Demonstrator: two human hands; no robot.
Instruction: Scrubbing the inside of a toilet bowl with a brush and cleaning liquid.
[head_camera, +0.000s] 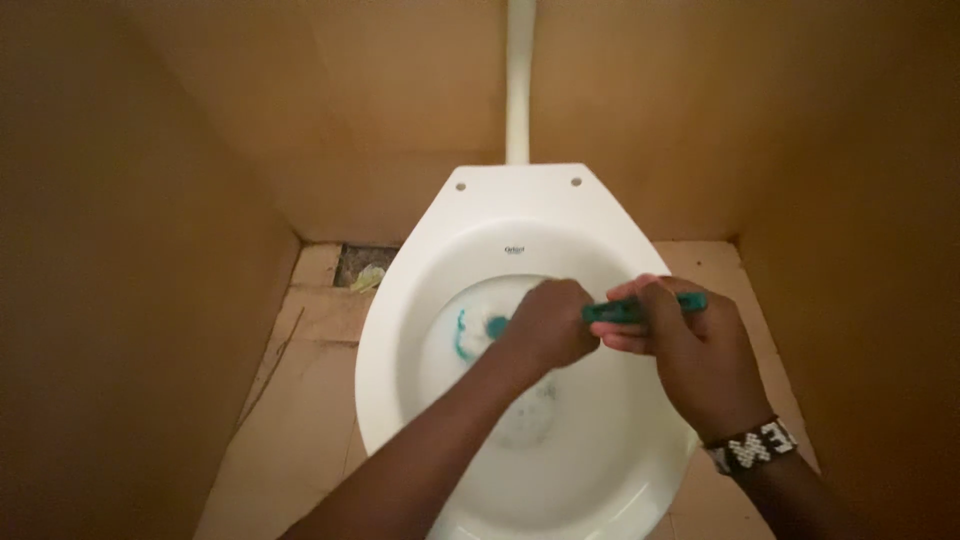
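Both hands, left and right, clench the teal plastic toilet brush inside the white ceramic toilet bowl; vigorous scrubbing could splash water out.

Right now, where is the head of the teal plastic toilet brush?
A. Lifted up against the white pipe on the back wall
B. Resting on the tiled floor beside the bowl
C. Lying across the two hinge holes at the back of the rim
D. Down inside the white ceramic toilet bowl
D: the teal plastic toilet brush, gripped by both the left hand and the right hand, has its head down inside the white ceramic toilet bowl.
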